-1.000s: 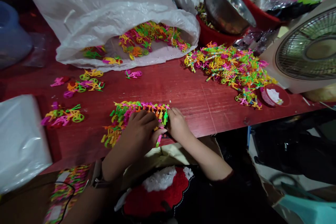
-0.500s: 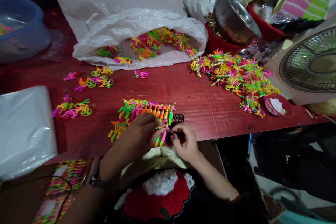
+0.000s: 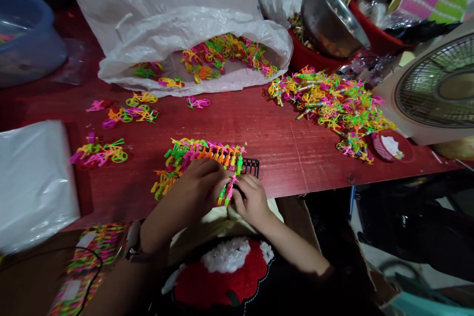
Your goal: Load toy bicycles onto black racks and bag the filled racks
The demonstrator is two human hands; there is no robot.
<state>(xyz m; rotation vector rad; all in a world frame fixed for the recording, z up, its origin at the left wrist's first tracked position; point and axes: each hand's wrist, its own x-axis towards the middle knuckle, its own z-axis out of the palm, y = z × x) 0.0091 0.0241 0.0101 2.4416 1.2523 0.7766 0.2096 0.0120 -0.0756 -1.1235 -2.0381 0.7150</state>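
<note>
Well, the left hand (image 3: 194,185) clasps a stacked row of neon plastic bicycles (image 3: 202,154) lying on the red table (image 3: 274,131), its fingers curled over them. The right hand (image 3: 252,202) grips a pink and green bicycle (image 3: 226,192) at the row's near end. A black plastic grid (image 3: 251,167) sits just beside the row, and a larger heap of bicycles (image 3: 326,101) lies well right of it.

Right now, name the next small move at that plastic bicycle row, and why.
Probably ease the pink plastic bicycle free with the right hand while the left hand steadies the row of neon bicycles: the pieces look interlocked, and both hands are at that spot beside the black plastic grid.
</note>
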